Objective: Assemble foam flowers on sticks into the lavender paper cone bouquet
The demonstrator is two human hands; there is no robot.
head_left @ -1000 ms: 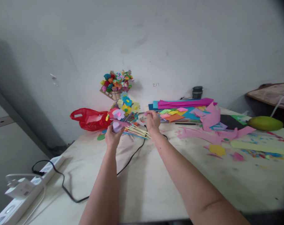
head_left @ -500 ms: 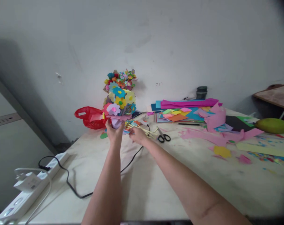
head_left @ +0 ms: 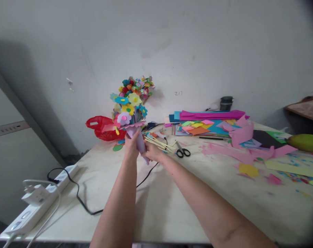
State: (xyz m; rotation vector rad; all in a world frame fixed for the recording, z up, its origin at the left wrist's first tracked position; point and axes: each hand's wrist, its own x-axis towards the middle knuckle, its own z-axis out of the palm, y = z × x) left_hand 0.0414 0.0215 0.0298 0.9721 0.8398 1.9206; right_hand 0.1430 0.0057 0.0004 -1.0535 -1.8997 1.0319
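A bouquet of paper flowers [head_left: 128,109] in a lilac paper cone [head_left: 139,140] is held above the table, tilted so its tip points down and to the right. My left hand [head_left: 132,146] is wrapped round the upper part of the cone. Lower down, my right hand [head_left: 151,152] grips the cone near its tip, its fingers partly hidden. Just beyond the right hand lie several pale yellow sticks [head_left: 163,144] and small coloured paper pieces. Black-handled scissors [head_left: 182,151] rest to the right of them.
Behind the bouquet are more paper flowers [head_left: 143,84] by the wall and a red plastic bag [head_left: 99,129]. Stacked coloured paper [head_left: 210,115] and pink scraps [head_left: 239,132] cover the right side, near a green fruit-like object [head_left: 305,142]. A power strip [head_left: 50,193] with cables lies left.
The bouquet has tilted, its flowers leaning left and its cone now showing down to the tip. My right hand has come onto the cone's lower end. The view has shifted slightly.
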